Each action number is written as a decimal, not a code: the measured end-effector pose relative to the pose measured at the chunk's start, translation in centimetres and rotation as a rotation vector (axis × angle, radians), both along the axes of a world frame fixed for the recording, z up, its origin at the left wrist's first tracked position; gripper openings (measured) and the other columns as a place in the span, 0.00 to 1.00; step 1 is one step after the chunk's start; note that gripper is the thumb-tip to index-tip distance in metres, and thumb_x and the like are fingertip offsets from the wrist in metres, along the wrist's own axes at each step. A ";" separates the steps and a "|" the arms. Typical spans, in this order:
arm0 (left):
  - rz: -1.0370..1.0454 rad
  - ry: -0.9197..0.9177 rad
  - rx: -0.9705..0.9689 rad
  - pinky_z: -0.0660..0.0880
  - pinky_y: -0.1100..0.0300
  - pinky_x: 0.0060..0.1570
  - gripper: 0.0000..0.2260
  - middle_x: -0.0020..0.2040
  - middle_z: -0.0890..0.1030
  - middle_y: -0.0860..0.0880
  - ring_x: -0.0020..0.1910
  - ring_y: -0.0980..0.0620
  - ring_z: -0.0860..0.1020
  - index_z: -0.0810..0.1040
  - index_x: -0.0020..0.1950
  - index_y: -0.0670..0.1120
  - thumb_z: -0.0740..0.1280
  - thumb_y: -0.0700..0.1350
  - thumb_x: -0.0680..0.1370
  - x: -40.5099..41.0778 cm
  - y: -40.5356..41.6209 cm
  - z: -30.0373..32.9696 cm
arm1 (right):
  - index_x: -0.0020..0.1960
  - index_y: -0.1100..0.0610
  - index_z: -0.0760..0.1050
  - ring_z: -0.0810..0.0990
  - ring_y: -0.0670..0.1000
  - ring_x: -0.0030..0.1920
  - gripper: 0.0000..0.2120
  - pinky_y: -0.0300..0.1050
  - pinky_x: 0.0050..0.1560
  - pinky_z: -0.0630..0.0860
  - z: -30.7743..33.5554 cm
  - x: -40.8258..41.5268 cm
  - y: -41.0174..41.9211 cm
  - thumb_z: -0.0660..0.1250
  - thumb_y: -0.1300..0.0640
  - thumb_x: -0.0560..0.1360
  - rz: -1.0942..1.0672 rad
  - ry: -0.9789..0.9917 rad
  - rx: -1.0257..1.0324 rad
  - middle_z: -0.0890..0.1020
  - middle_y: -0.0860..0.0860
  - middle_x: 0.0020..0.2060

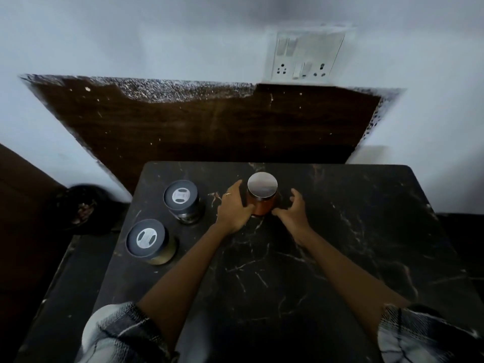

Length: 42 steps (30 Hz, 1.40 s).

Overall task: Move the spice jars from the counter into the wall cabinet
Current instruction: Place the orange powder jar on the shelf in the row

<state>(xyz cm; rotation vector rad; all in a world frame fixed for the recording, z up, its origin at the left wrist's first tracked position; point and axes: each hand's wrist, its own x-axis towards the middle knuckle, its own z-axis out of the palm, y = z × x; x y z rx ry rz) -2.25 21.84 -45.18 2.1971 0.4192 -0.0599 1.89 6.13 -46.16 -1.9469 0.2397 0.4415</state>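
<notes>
**A:** How far along?

**B:** Barely started. Three jars on the counter (340, 244): orange jar (262, 203) at 12 o'clock, two dark-lidded jars (180, 203) at 10. Cabinet's out of view.

**A:** Hands?

**B:** Left hand (234, 208) cupping the orange jar's side, right hand (292, 209) spread, closing in beside it.

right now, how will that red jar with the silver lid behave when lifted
The red jar looks like smooth glass, so probably slippery and breakable. It seems full, so likely heavy for its size. The left hand and right hand flank it, which should limit tipping.
</notes>
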 end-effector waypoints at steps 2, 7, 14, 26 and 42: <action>0.005 0.060 -0.071 0.61 0.48 0.70 0.36 0.74 0.64 0.43 0.73 0.44 0.63 0.55 0.76 0.45 0.69 0.43 0.73 0.4 -0.2 -1.0 | 0.76 0.50 0.51 0.61 0.57 0.72 0.45 0.57 0.71 0.63 -0.8 0.4 0.2 0.72 0.64 0.67 0.052 0.074 0.015 0.60 0.55 0.74; -0.013 0.084 -0.246 0.68 0.47 0.67 0.36 0.69 0.71 0.44 0.67 0.44 0.70 0.60 0.74 0.47 0.73 0.45 0.70 1.7 -1.0 -2.2 | 0.75 0.51 0.53 0.64 0.56 0.71 0.43 0.59 0.70 0.65 -1.8 1.3 1.3 0.70 0.68 0.68 0.159 0.108 0.100 0.63 0.54 0.73; 0.040 0.058 -0.276 0.69 0.47 0.67 0.37 0.69 0.71 0.44 0.67 0.45 0.70 0.59 0.73 0.45 0.75 0.46 0.69 2.6 -1.6 -3.5 | 0.72 0.53 0.61 0.69 0.55 0.68 0.33 0.56 0.68 0.68 -2.4 1.9 2.7 0.64 0.72 0.70 0.102 0.052 0.066 0.70 0.55 0.68; 0.043 0.002 -0.416 0.70 0.56 0.61 0.35 0.68 0.72 0.46 0.65 0.48 0.71 0.62 0.72 0.47 0.76 0.46 0.69 1.5 -0.9 -2.5 | 0.69 0.50 0.66 0.73 0.52 0.64 0.31 0.40 0.56 0.72 -1.1 1.2 1.3 0.71 0.66 0.69 0.127 0.007 0.138 0.74 0.52 0.65; -0.005 -0.418 -0.445 0.74 0.60 0.54 0.32 0.62 0.76 0.50 0.58 0.52 0.76 0.68 0.68 0.47 0.76 0.52 0.67 3.2 -0.9 15.3 | 0.65 0.52 0.72 0.75 0.43 0.52 0.25 0.34 0.47 0.75 17.1 -0.7 0.4 0.74 0.56 0.69 0.020 -0.589 0.282 0.72 0.50 0.57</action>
